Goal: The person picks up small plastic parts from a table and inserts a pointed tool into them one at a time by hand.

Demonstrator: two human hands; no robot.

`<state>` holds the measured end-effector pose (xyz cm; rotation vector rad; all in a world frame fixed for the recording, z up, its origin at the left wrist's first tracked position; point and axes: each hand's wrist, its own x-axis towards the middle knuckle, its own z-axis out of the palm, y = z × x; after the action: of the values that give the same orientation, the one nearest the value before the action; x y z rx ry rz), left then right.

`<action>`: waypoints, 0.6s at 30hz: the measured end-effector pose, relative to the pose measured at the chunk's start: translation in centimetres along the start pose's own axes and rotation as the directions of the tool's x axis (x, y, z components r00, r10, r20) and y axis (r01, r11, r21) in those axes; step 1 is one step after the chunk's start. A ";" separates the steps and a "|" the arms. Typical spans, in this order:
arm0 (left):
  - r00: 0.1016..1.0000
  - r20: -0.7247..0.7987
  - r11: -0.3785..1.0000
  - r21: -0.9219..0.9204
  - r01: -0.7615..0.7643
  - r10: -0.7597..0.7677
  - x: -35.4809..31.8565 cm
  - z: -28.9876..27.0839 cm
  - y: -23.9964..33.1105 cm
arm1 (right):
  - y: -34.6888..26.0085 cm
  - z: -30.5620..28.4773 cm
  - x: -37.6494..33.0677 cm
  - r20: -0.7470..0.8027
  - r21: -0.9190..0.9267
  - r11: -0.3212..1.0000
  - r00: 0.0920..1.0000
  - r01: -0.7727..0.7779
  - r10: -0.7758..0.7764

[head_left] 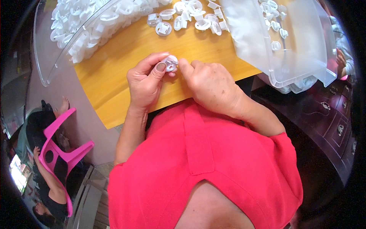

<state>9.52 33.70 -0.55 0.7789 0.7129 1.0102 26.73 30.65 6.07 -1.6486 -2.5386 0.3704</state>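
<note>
Above the near edge of the yellow wooden table [103, 87], my left hand [143, 82] pinches a small round white plastic part [170, 63] between thumb and fingers. The part's face, with a raised inner shape, is turned partly toward my right hand [213, 86]. That hand is closed, its thumb and curled index finger right beside the part's edge. Whatever sits between those fingertips, if anything, is hidden. Farther back on the table lie several loose white parts [164, 28] of a similar round form.
A clear plastic bin [47, 57] heaped with white parts stands at the far left. Another clear bin [297, 61], holding fewer parts, overhangs the table's right side. A person sits on a pink chair [53, 141] at left; a dark drawer cabinet [324, 114] stands at right.
</note>
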 end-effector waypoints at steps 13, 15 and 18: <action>0.996 -0.085 0.993 -0.119 0.008 -0.019 0.1 0.5 0.2 | -0.6 0.2 0.6 0.003 0.069 0.995 0.997 -0.072 0.072; 0.996 -0.086 0.996 -0.091 0.011 -0.019 0.1 0.6 0.1 | -0.6 0.2 0.6 0.004 0.011 0.998 0.998 -0.065 0.065; 0.997 -0.078 0.999 -0.046 0.000 -0.003 0.0 0.6 -0.1 | -0.5 -0.2 0.6 0.010 -0.057 0.998 0.999 -0.035 0.036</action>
<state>10.06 33.52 -0.28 0.7016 0.7544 1.0568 26.06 31.00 6.41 -1.7178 -2.5544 0.3134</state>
